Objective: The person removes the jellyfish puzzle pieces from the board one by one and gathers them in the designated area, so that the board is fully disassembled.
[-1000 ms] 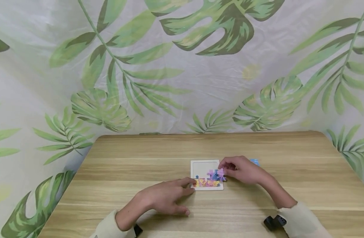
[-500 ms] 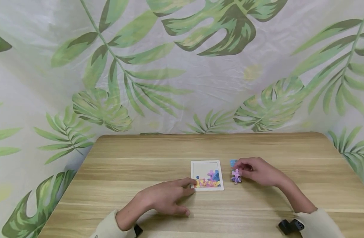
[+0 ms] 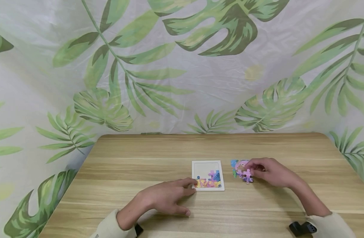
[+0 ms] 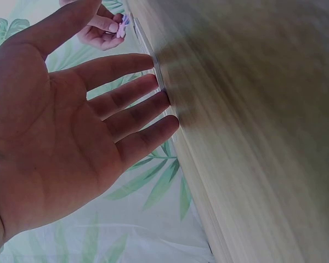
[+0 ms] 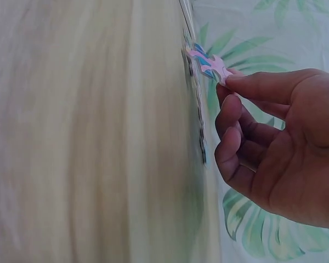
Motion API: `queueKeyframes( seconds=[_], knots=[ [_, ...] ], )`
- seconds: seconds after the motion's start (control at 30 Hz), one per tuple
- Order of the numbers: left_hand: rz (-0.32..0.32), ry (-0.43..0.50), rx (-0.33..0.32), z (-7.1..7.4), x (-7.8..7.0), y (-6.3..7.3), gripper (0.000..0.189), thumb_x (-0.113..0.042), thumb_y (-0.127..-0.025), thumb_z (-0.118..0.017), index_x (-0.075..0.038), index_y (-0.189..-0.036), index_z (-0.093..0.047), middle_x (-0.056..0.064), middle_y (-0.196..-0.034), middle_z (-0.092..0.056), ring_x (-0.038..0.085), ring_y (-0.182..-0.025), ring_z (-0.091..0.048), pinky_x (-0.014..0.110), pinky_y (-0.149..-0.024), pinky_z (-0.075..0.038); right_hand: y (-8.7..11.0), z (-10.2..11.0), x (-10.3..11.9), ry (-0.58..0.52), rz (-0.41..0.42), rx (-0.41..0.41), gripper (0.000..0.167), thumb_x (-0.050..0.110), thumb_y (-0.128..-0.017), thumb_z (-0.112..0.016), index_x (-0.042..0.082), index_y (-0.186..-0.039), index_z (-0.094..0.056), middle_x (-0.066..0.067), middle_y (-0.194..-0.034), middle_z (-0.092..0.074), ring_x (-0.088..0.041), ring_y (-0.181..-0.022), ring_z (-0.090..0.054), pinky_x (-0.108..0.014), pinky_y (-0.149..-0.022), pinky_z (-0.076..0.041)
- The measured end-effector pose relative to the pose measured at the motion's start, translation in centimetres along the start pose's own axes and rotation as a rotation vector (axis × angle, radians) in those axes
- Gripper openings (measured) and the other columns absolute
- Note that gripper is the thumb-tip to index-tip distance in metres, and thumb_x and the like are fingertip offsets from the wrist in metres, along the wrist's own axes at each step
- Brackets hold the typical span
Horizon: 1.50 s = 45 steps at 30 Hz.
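Note:
In the head view a white square puzzle tray point(image 3: 208, 189) lies mid-table, its lower part filled with joined yellow, pink and blue pieces. My left hand point(image 3: 170, 196) touches the tray's left edge with its fingertips, fingers fairly straight, as the left wrist view also shows. To the right of the tray, my right hand point(image 3: 271, 172) pinches a pink and purple jigsaw piece point(image 3: 247, 176) between thumb and fingers. The right wrist view shows that piece point(image 5: 213, 66) tilted, raised off the table. Loose puzzle pieces point(image 3: 234, 168) in blue, green and pink lie just behind it.
The wood-grain table point(image 3: 152, 148) reaches back to a hanging cloth point(image 3: 176, 82) printed with green leaves. A black wrist camera point(image 3: 302, 228) sits at the right sleeve.
My right hand has carried the jigsaw piece rightward, away from the tray, uncovering loose pieces it had hidden. My left hand has stayed at the tray's edge.

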<state>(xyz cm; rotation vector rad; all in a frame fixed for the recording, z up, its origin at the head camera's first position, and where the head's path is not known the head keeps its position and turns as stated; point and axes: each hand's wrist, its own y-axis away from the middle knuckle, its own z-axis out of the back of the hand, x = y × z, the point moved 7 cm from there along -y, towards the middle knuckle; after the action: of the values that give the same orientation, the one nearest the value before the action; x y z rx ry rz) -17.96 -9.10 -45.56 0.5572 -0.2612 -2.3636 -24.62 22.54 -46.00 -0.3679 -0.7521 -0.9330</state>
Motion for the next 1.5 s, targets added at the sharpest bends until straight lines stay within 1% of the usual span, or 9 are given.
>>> queueKeyframes(
  seconds=[0.27, 0.57, 0.73, 0.9, 1.07, 1.17, 1.3, 1.5],
  knots=[
    [0.007, 0.006, 0.01, -0.1, 0.0, 0.0, 0.07, -0.054, -0.101, -0.07, -0.016, -0.158, -0.055, -0.001, -0.173, -0.036, 0.021, -0.158, -0.042, 0.039, -0.124, -0.045, 0.5, 0.8, -0.7, 0.041, -0.013, -0.028, 0.015, 0.008, -0.105, -0.067, 0.013, -0.115, -0.077, 0.006, -0.099, -0.072, 0.0, -0.086, -0.057, -0.022, -0.073, -0.052],
    [0.004, 0.002, 0.01, 0.0, 0.0, 0.0, 0.07, -0.053, -0.101, -0.07, -0.015, -0.158, -0.055, -0.001, -0.173, -0.036, 0.02, -0.157, -0.043, 0.038, -0.124, -0.045, -0.5, 0.6, -0.6, 0.095, -0.031, -0.031, 0.016, 0.005, -0.103, -0.067, 0.01, -0.113, -0.078, 0.005, -0.093, -0.071, -0.001, -0.08, -0.053, -0.022, -0.069, -0.049],
    [0.0, 0.001, 0.007, 0.0, 0.1, 0.0, 0.07, -0.053, -0.101, -0.07, -0.015, -0.158, -0.055, -0.001, -0.173, -0.035, 0.021, -0.158, -0.043, 0.038, -0.124, -0.045, -0.9, 0.4, -0.6, 0.118, -0.047, -0.034, 0.015, 0.004, -0.103, -0.068, 0.009, -0.113, -0.078, 0.005, -0.093, -0.071, -0.001, -0.08, -0.055, -0.022, -0.069, -0.05],
    [0.001, 0.001, 0.007, 0.0, 0.1, -0.1, 0.07, -0.053, -0.101, -0.07, -0.015, -0.158, -0.055, -0.001, -0.173, -0.036, 0.021, -0.158, -0.042, 0.038, -0.125, -0.044, -1.0, 0.4, -0.5, 0.142, -0.063, -0.048, 0.017, 0.004, -0.102, -0.067, 0.011, -0.113, -0.078, 0.006, -0.092, -0.069, -0.001, -0.08, -0.056, -0.023, -0.07, -0.05],
    [0.004, 0.003, 0.007, 0.0, 0.1, -0.1, 0.07, -0.053, -0.101, -0.07, -0.015, -0.158, -0.055, -0.001, -0.173, -0.036, 0.021, -0.158, -0.042, 0.039, -0.125, -0.044, -1.1, 0.4, -0.4, 0.149, -0.063, -0.06, 0.019, 0.001, -0.098, -0.07, 0.01, -0.113, -0.078, 0.006, -0.094, -0.071, -0.002, -0.083, -0.058, -0.023, -0.073, -0.053],
    [0.004, 0.002, 0.005, 0.0, 0.1, 0.0, 0.07, -0.053, -0.101, -0.07, -0.015, -0.158, -0.055, -0.001, -0.173, -0.036, 0.021, -0.158, -0.042, 0.039, -0.125, -0.045, -1.1, 0.3, -0.4, 0.148, -0.06, -0.063, 0.021, -0.001, -0.093, -0.073, 0.009, -0.111, -0.078, 0.006, -0.093, -0.071, -0.002, -0.082, -0.059, -0.023, -0.073, -0.053],
    [0.003, 0.002, 0.005, 0.0, 0.0, 0.0, 0.07, -0.053, -0.101, -0.07, -0.016, -0.158, -0.055, -0.001, -0.174, -0.035, 0.021, -0.159, -0.041, 0.039, -0.125, -0.044, -1.0, 0.1, -0.4, 0.128, -0.067, -0.046, 0.025, -0.002, -0.088, -0.075, 0.009, -0.11, -0.077, 0.004, -0.093, -0.071, -0.003, -0.082, -0.06, -0.023, -0.073, -0.054],
    [0.0, 0.001, 0.007, 0.0, 0.0, 0.0, 0.069, -0.052, -0.101, -0.071, -0.015, -0.158, -0.056, 0.0, -0.173, -0.036, 0.021, -0.158, -0.042, 0.039, -0.124, -0.045, -1.0, 0.0, -0.5, 0.133, -0.074, -0.042, 0.028, -0.004, -0.087, -0.074, 0.008, -0.112, -0.076, 0.003, -0.096, -0.072, -0.005, -0.084, -0.062, -0.023, -0.073, -0.055]
  ],
)
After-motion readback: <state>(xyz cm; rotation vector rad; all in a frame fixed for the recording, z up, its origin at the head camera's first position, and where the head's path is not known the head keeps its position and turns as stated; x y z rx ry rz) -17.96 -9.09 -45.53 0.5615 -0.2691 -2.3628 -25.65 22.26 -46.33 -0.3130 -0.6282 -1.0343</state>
